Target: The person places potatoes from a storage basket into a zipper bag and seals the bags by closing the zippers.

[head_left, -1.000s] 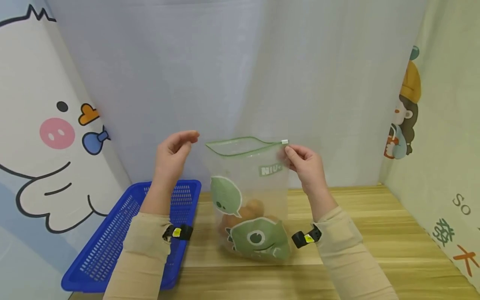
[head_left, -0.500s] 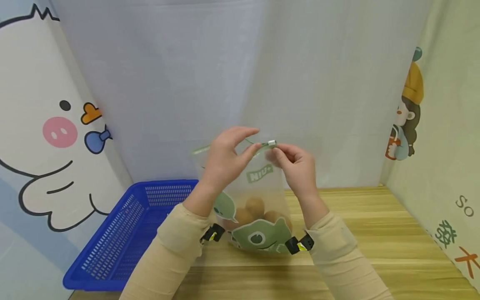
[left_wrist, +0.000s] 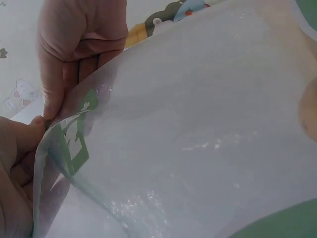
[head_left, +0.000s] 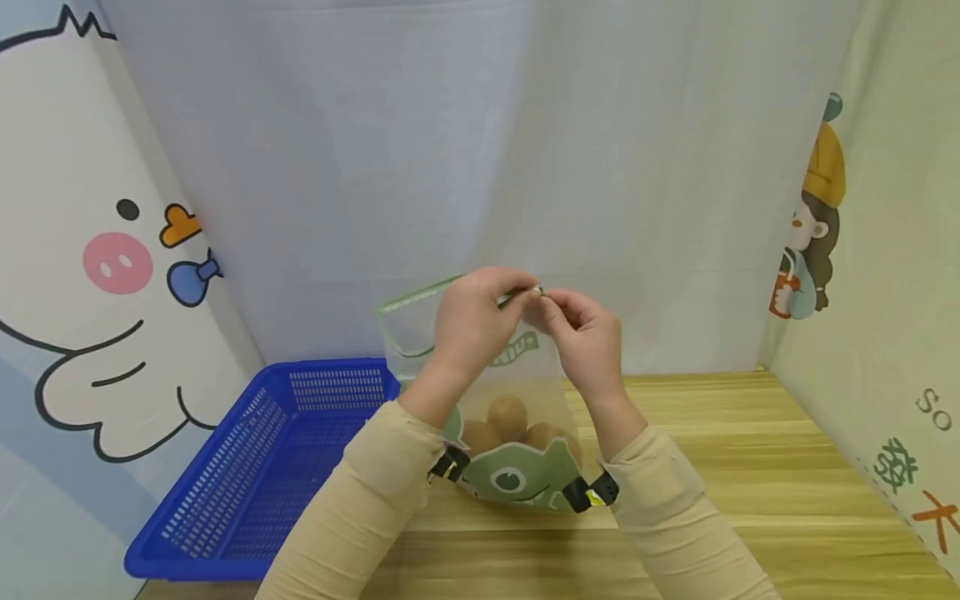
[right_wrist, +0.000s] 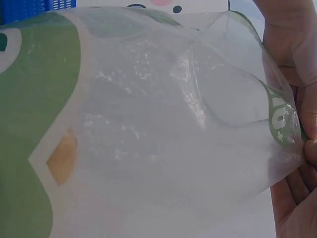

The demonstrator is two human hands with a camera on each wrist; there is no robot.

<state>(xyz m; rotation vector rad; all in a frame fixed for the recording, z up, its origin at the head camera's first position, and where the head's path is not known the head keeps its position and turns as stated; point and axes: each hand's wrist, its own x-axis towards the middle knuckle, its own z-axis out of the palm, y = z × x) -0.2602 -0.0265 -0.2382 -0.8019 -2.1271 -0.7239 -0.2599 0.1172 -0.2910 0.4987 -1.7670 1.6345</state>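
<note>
A translucent slider-zip bag (head_left: 542, 379) with green cartoon prints stands upright on the wooden table. Several round orange-brown things (head_left: 507, 418) lie in its lower part; their kind is unclear. My left hand (head_left: 474, 323) pinches the white slider (head_left: 538, 290) at the bag's top right corner, where the fingers mostly cover it. Right beside it, my right hand (head_left: 590, 337) pinches that same corner. To the left, the bag's mouth gapes between its green-edged rims. In the left wrist view, the fingertips of both hands meet at the bag's (left_wrist: 188, 114) corner.
A blue perforated plastic basket (head_left: 202, 575) stands on the table left of the bag. Bare wood tabletop (head_left: 720, 467) extends to the right. A pale curtain (head_left: 360, 167) hangs behind, with printed cloth walls on both sides.
My left hand has moved right from beside the bag's left edge to the slider and now pinches it. My right hand keeps the corner, which has shifted slightly left.
</note>
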